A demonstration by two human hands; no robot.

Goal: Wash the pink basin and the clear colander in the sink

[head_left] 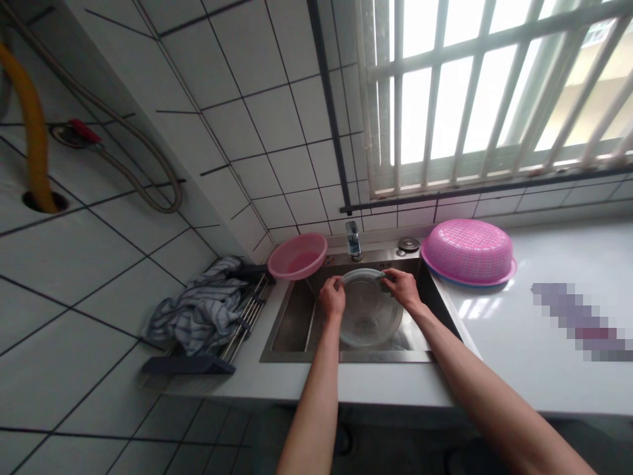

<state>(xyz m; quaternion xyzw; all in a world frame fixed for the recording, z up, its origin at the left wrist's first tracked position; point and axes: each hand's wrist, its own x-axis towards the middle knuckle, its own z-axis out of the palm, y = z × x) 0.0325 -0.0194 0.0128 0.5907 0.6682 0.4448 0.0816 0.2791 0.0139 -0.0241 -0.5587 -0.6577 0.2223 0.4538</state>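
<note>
A pale, see-through colander (370,316) with a perforated bottom is over the basin of the steel sink (287,330). My left hand (333,297) pinches its rim on the left side. On the upper right of the rim, the fingers of my right hand (401,287) are closed. A small dull-green patch shows under those right fingers; whether it is a scouring pad or part of the rim I cannot tell. Just behind the colander stands the tap (353,239); no running water can be made out.
A pink basin (298,256) rests at the sink's back left corner. On the right counter (494,356), a pink basket (469,251) lies upside down. Striped cloth (198,310) lies on a metal rack (247,323) at left. A steel drain cover (408,245) sits behind the sink.
</note>
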